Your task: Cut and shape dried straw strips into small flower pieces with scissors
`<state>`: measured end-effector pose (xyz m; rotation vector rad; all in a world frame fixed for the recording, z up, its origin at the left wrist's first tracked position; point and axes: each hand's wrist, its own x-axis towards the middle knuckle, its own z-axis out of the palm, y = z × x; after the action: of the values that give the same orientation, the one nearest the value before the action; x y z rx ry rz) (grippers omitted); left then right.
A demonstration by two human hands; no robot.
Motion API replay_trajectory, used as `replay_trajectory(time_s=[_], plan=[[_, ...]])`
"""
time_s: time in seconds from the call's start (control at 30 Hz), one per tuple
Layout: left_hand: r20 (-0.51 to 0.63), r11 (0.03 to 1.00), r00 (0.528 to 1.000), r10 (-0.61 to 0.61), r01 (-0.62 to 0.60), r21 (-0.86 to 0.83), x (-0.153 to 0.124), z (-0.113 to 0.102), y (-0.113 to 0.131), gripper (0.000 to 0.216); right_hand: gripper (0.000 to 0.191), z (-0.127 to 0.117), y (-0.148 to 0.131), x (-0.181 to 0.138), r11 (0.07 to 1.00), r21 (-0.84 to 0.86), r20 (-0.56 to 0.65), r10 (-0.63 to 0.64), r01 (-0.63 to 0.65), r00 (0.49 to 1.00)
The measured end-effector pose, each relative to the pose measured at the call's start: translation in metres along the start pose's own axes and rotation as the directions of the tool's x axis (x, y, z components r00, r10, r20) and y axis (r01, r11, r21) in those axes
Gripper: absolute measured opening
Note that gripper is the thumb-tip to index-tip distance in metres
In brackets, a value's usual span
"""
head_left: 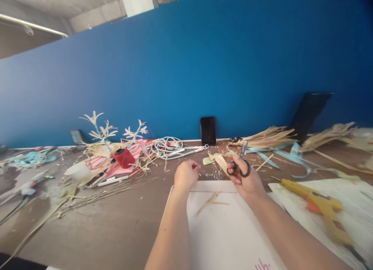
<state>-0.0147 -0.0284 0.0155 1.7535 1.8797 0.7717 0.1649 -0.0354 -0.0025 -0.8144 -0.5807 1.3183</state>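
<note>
My right hand (247,181) holds a small pair of dark-handled scissors (243,149), blades pointing up and away from me. Beside it lie strips of pale dried husk (219,161) at the far edge of a white board (221,239). My left hand (186,175) is closed with its fingertips together over the board's far left corner; whatever is between them, if anything, cannot be made out. On the board between my forearms lie a few thin husk strips (208,203).
At right, a yellow glue gun (317,200) rests on papers (352,208). A black phone (208,131) leans on the blue partition (204,60). To the left are a red thread spool (124,158), husk flowers (105,130), a coiled cable (167,146) and thin wires (110,194).
</note>
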Motion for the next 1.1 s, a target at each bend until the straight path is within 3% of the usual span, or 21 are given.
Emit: replay_trajectory(time_s=[0.13,0.3,0.43,0.6,0.7,0.83,0.9,0.97,1.1], plan=[[-0.043,0.998,0.999,-0.029,0.031,0.059,0.002,0.011,0.003,0.018,0.032,-0.004,-0.003,0.0,0.99,-0.075,-0.004,-0.121,0.121,0.993],[-0.072,0.999,0.997,-0.001,0.004,0.046,0.002,0.025,0.005,0.016,0.033,-0.007,0.002,-0.005,0.894,-0.379,0.126,-0.205,0.238,0.971],[-0.067,0.999,0.998,-0.019,0.022,0.047,0.002,0.029,0.004,0.018,0.039,-0.004,0.014,-0.015,0.764,-0.559,0.284,-0.19,0.323,0.94],[-0.004,0.996,1.0,-0.013,0.013,0.09,0.001,0.027,0.005,0.017,0.028,0.002,0.03,-0.026,0.512,-0.652,0.499,-0.266,0.559,0.825],[-0.011,0.996,1.0,0.015,-0.014,0.084,0.001,0.027,0.004,0.016,0.026,0.005,0.033,-0.027,0.455,-0.665,0.508,-0.305,0.592,0.805],[-0.092,0.994,0.99,0.107,-0.105,0.029,0.0,0.029,0.005,0.021,0.027,0.004,0.03,-0.025,0.47,-0.668,0.474,-0.329,0.577,0.817],[-0.059,0.982,0.981,0.186,-0.184,0.035,-0.001,0.031,0.007,0.021,0.029,0.003,0.027,-0.024,0.483,-0.652,0.481,-0.334,0.585,0.811],[0.043,0.969,0.971,0.236,-0.238,0.067,-0.004,0.032,0.009,0.02,0.033,0.002,0.025,-0.024,0.48,-0.636,0.487,-0.358,0.604,0.797],[0.191,0.948,0.949,0.25,-0.28,0.151,-0.008,0.033,0.013,0.023,0.039,0.002,0.024,-0.027,0.433,-0.619,0.485,-0.445,0.655,0.753]])
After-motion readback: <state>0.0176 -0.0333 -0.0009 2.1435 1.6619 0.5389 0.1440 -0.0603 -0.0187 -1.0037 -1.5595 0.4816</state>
